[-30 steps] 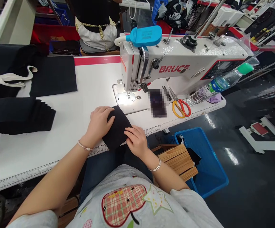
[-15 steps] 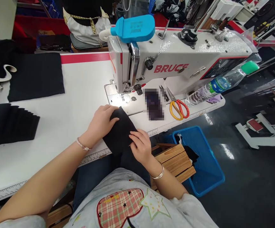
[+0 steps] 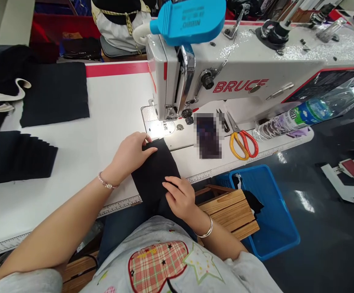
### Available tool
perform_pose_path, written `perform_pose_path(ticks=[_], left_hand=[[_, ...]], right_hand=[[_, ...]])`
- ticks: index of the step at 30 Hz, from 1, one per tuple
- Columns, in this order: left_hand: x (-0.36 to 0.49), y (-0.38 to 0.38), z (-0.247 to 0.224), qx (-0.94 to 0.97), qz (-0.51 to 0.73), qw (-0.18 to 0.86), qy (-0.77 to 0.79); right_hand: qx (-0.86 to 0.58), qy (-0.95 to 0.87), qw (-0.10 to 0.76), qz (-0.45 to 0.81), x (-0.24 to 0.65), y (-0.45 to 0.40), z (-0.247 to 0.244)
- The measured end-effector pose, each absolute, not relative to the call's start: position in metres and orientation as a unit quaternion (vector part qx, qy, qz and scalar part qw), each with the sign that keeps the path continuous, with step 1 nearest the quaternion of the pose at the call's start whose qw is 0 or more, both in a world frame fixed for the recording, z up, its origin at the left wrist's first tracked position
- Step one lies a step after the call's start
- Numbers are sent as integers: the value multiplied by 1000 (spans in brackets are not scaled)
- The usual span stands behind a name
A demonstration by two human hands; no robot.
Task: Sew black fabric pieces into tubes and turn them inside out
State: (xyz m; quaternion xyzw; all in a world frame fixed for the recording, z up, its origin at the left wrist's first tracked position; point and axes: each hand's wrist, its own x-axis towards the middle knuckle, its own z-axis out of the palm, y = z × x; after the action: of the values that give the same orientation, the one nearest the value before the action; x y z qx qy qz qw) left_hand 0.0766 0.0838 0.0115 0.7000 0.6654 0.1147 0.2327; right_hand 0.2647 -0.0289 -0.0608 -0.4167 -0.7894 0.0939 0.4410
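Black fabric piece (image 3: 155, 175) was laid across the front edge of the white counter (image 3: 73, 154), with its far corner placed just short of the lit needle plate (image 3: 158, 128) of the BRUCE sewing machine (image 3: 225, 77). Its long axis was directed from the needle plate toward the person's body, tilted slightly, and its near end was carried over the counter edge onto the dark jeans (image 3: 118, 232). The far end was covered by the left grip (image 3: 129, 156), which was nearer the needle; it was pressed flat, fingers close together, and no pinch was shown. The near part was held by the right grip (image 3: 179, 198), laid on top with its fingers slightly curled and spread, also without a visible pinch. Orange-and-red-handled scissors (image 3: 240, 144) and a plastic water bottle (image 3: 305, 116) were placed beyond the needle plate, to the right. A pixelated object (image 3: 207, 136) could not be identified. Stacked black fabric pieces (image 3: 18, 156) were laid to the left, and a blue plastic basket (image 3: 274, 203) was set on the floor, to the right, beside a slatted wooden stool (image 3: 228, 211).
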Motion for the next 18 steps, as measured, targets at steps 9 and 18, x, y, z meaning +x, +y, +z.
perform_pose_path(ticks=[9, 18], left_hand=[[74, 86, 13, 710, 125, 247, 647], [81, 83, 34, 682, 134, 314, 647]], right_hand=[[-406, -802, 431, 75, 266, -28, -63], [-436, -775, 452, 75, 265, -31, -70]])
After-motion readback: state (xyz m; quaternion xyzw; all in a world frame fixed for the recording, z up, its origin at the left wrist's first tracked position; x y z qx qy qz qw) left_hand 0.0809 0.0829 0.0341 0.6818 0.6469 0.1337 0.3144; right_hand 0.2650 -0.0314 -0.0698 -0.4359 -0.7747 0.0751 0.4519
